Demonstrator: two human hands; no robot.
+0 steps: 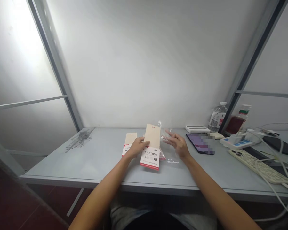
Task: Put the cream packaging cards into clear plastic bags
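Note:
My left hand (138, 147) grips a cream-and-white card package of exam rulers (150, 148), which stands tilted up off the grey tabletop (62, 167). A second package of the same kind (129, 143) lies partly behind that hand. My right hand (177, 144) hangs just above the table to the right, fingers spread and holding nothing. A clear plastic sleeve (170, 156) lies near its fingertips, and a reddish packet (162, 155) shows beside the held package.
A tablet with a blurred screen (200, 143) lies to the right, with a white power bank (197, 129) behind it. Water bottles (217, 116) stand at the back right. A power strip (255, 166) and tangled white cables (278, 159) occupy the right end.

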